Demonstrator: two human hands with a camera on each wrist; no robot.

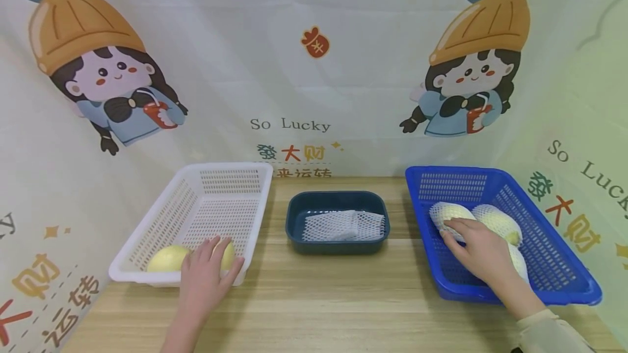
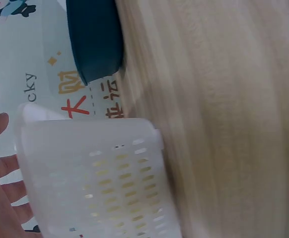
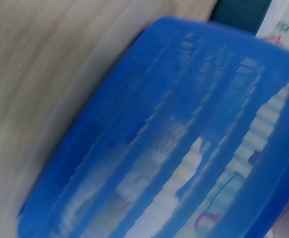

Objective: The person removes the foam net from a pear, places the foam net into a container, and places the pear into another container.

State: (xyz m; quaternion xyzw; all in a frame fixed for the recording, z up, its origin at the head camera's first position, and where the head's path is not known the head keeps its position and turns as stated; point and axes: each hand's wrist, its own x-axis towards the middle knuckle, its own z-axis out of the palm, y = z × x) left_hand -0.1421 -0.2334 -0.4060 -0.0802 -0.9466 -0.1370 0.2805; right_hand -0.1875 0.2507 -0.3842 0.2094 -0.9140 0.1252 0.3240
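Observation:
My left hand [image 1: 208, 268] reaches over the front wall of the white basket [image 1: 265, 200], fingers spread above a yellow fruit [image 1: 228, 256] that it partly hides. A second yellow fruit [image 1: 168, 259] lies to its left. In the left wrist view the fingers [image 2: 13, 191] look extended beside the basket wall. My right hand [image 1: 483, 252] reaches into the blue basket [image 1: 441, 282], fingertips at a fruit in a white foam net [image 1: 450, 212]. Two more netted fruits, one behind [image 1: 497, 222] and one partly hidden [image 1: 518, 263], lie near that hand. The right wrist view is blurred and shows mostly basket wall.
Between the baskets stands a dark green tray [image 1: 338, 248] holding white foam net sleeves [image 1: 343, 226]. All three containers stand on a wood-grain table [image 1: 314, 298]. A printed cloth [image 1: 363, 70] hangs behind and at the sides.

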